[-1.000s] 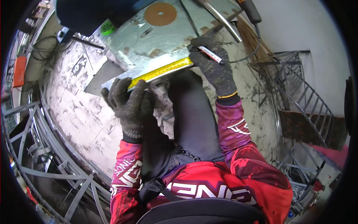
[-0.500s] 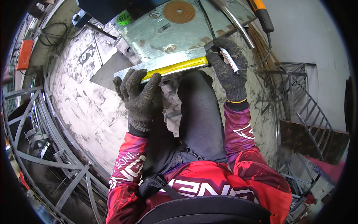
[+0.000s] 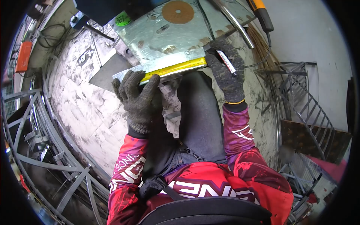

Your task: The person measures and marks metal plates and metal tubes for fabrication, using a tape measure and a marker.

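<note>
My left hand (image 3: 137, 90), in a dark knit glove, grips the left part of a flat metal bar (image 3: 168, 63) and the end of a yellow measuring tape (image 3: 176, 68). The tape lies stretched along the bar's near side. At the bar's right end is my right hand (image 3: 227, 67), gloved too, with its fingers closed around a white and red marker (image 3: 226, 62). Its fingertips are near the tape's right end. The bar rests along the front edge of a metal table (image 3: 161, 41).
On the table lie a brown disc (image 3: 178, 12) and a green round label (image 3: 122, 18). An orange and black tool (image 3: 262, 15) hangs at the upper right. Metal frames (image 3: 71, 187) stand at the left, and a lattice frame (image 3: 307, 105) at the right.
The whole view has shifted slightly, moving things a little to the left. Both hands keep the same hold on the bar, tape and marker.
</note>
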{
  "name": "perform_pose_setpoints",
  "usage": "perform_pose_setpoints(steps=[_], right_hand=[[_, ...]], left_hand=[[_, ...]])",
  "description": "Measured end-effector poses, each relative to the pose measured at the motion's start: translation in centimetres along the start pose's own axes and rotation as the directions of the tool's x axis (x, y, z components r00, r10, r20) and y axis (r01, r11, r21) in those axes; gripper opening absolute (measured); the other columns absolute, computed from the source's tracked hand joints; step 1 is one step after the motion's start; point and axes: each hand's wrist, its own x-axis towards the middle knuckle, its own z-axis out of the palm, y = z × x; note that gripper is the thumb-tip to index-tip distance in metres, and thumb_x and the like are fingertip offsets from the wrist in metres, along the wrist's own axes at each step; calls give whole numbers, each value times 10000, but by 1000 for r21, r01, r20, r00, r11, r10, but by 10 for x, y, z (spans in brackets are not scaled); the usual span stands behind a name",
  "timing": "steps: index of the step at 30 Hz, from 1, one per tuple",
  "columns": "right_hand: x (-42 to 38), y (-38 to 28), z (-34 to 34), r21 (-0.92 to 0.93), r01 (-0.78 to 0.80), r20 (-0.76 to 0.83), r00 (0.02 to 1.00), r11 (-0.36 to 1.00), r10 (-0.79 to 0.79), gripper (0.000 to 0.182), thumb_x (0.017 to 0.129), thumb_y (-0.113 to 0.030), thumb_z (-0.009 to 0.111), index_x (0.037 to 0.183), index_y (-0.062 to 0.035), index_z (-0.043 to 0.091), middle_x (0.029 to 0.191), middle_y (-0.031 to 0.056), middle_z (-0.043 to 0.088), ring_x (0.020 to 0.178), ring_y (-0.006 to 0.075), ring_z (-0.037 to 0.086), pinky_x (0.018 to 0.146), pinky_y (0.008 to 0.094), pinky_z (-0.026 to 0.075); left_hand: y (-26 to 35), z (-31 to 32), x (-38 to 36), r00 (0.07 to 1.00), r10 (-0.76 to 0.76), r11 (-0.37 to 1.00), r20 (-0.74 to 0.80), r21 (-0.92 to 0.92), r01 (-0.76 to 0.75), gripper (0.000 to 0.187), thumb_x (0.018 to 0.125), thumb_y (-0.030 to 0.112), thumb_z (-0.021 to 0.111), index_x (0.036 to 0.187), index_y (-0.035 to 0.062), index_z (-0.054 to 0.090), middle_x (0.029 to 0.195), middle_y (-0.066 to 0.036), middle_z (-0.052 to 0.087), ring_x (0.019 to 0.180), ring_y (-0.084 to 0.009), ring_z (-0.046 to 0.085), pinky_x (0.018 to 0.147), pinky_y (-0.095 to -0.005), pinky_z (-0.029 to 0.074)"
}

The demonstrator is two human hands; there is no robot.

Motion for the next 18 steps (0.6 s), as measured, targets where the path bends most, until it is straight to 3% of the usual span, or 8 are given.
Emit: perform_pose_setpoints(steps=[1,5,6,12,14,18], right_hand=[[-1,3,0,53,23,-38,999,998,-21,370,889,16,773,1250,-3,693,1116,100,731,949,172,699,840,315,597],[-3,5,-6,-69,97,-69,992,993,-102,283,939,-10,732,1220,0,701,1078,91,728,901,160,682,782,313,582],[-5,6,-4,-3,63,-97,993,998,-63,283,936,-10,734,1217,0,701,1068,91,725,898,158,679,787,314,581],[-9,4,-11,-20,76,-106,991,997,-77,262,931,-12,736,1192,-1,708,1092,110,732,922,177,694,812,325,584],[-9,4,-11,-66,185,-142,971,981,-193,247,930,-16,737,1175,-1,714,1113,123,740,954,198,709,843,333,581],[-10,4,-11,-56,128,-163,977,990,-135,250,918,-26,750,1166,-5,719,1129,122,745,980,222,717,872,347,578]], left_hand=[[0,1,0,1000,3,1000,-21,7,-3,326,823,153,757,1132,255,781,1246,-82,637,1282,-336,582,1230,-591,261],[3,1,2,999,-2,1000,-46,-14,1,278,818,176,761,1088,232,794,1243,-89,645,1274,-332,589,1224,-587,272],[2,0,2,999,-5,1000,-33,-18,5,289,813,172,755,1094,228,793,1246,-88,646,1279,-330,585,1226,-590,267],[6,-1,3,1000,-8,1000,-6,-14,8,323,787,138,732,1103,169,791,1257,-99,644,1288,-334,575,1240,-602,242],[6,-2,3,1000,-4,1000,3,-17,4,322,792,139,733,1108,161,790,1255,-104,643,1287,-335,575,1242,-603,239],[5,-1,2,1000,-4,1000,3,-9,4,310,812,142,730,1115,153,791,1251,-119,640,1275,-337,578,1236,-604,244]])
